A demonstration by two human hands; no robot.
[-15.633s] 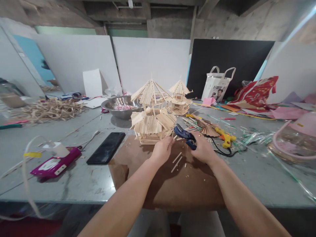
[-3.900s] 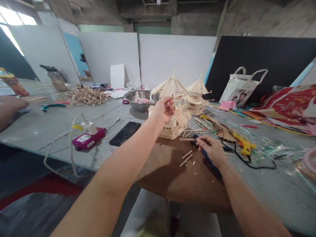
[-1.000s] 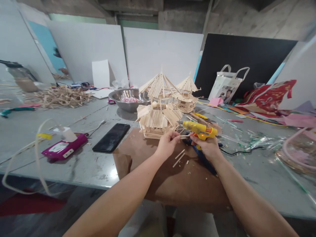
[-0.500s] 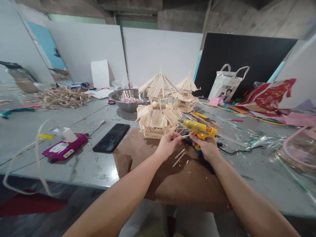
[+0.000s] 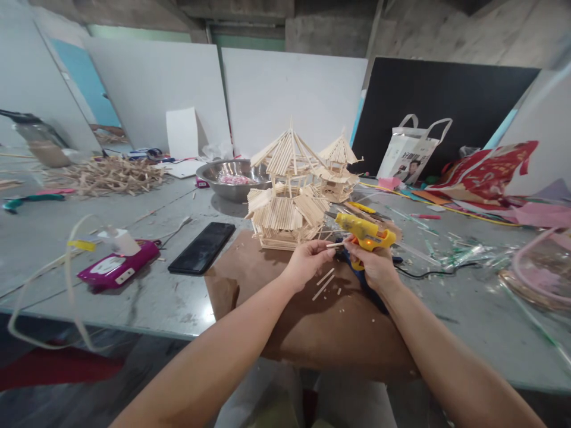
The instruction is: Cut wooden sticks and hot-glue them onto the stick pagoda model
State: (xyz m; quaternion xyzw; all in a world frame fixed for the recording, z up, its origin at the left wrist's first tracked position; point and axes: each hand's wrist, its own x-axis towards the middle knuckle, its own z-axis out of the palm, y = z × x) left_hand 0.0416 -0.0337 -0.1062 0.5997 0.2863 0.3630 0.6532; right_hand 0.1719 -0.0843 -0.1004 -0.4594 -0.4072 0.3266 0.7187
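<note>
A small wooden stick (image 5: 335,245) is pinched in the fingertips of my left hand (image 5: 307,263), its far end close to the fingers of my other hand. My right hand (image 5: 372,264) is closed around a yellow glue gun (image 5: 366,230) whose nozzle points left and whose orange light glows. Just behind my left hand stands a pavilion model of wooden sticks (image 5: 285,208), with a tiered roof. Short loose sticks (image 5: 323,286) lie below my hands on a brown board (image 5: 285,333).
A second stick pavilion (image 5: 338,172) stands behind. Left are a black phone (image 5: 201,248), a purple power strip (image 5: 118,264) with a looping cable, a metal bowl (image 5: 232,185) and a stick pile (image 5: 111,175). Plastic scraps (image 5: 468,255) and a red bag (image 5: 486,175) lie right.
My left hand has shifted slightly right with the stick. The glue gun in my right hand has also moved a little to the right.
</note>
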